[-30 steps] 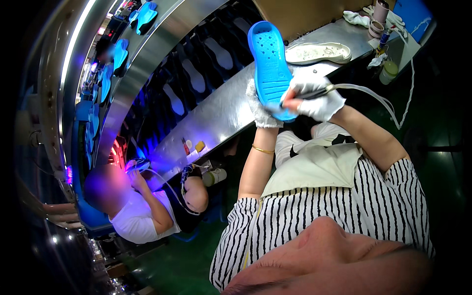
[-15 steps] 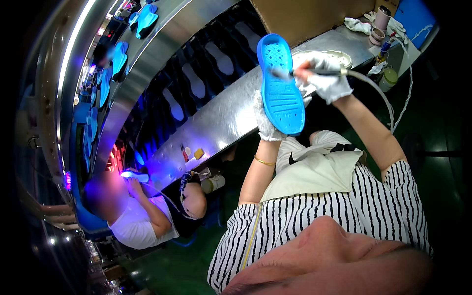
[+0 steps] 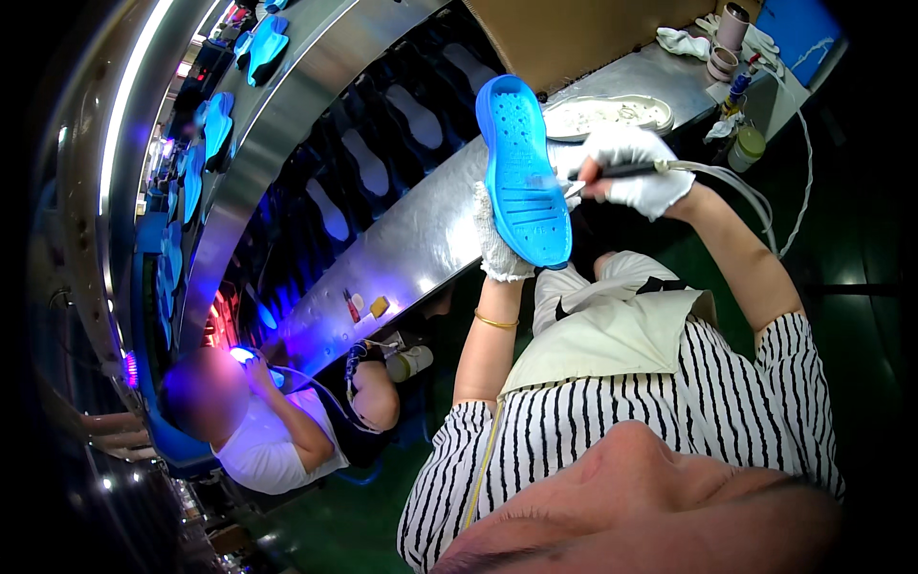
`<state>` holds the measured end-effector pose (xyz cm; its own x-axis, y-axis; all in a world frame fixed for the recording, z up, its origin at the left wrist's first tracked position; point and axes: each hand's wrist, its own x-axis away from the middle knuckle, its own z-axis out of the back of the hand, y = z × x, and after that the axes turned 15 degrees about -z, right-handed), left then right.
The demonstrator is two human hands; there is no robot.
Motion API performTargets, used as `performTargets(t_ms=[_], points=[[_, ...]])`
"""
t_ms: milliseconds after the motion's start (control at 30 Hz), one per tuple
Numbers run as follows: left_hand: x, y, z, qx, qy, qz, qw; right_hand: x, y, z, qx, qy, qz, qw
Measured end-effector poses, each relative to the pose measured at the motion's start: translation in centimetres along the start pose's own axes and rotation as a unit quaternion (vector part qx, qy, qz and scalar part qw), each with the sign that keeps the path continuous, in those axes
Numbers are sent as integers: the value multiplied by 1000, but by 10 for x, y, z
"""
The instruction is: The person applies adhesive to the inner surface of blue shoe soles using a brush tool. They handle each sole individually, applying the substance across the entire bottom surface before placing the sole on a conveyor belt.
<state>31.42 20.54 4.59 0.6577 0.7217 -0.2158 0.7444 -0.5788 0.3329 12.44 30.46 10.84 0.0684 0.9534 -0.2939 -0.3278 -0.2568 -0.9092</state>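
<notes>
My left hand (image 3: 499, 237), in a white knit glove, grips a blue shoe sole (image 3: 526, 182) from behind; most of its fingers are hidden by the sole. The sole is tilted up, its holed and ridged face toward me. In my gloved right hand (image 3: 639, 174) is a dark-handled brush (image 3: 626, 171) fed by a pale hose (image 3: 736, 177). Its blurred tip reaches the sole's right side, near the middle. Behind the hands, a white shoe sole (image 3: 612, 115) lies on the metal bench (image 3: 430, 234).
A conveyor with dark slots and grey soles (image 3: 413, 117) runs past the bench; blue soles (image 3: 218, 124) ride an upper belt. A co-worker (image 3: 273, 430) sits at left. A cardboard box (image 3: 564, 43), gloves (image 3: 684, 42), cups (image 3: 732, 29) and a capped jar (image 3: 746, 148) stand beyond.
The brush has moved from the sole's upper middle down toward its ridges, and my right hand has shifted right. The blue sole sits slightly further left, uncovering more of the white sole.
</notes>
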Motion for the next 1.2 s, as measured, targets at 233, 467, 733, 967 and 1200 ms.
performTargets(t_ms=[233,467,733,967,1200], points=[[-4,3,-10,-117,-22,-6,993,-17,-7,11,265,20,168,949],[-1,13,3,-4,-21,-25,999,0,-12,-3,-57,-106,-84,989],[10,3,-6,-17,-47,64,997,-28,5,-1,-166,8,-239,957],[11,2,-9,72,-15,108,991,-33,29,15,-116,170,-93,974],[8,5,0,63,111,-70,989,1,19,-5,-322,129,-181,920]])
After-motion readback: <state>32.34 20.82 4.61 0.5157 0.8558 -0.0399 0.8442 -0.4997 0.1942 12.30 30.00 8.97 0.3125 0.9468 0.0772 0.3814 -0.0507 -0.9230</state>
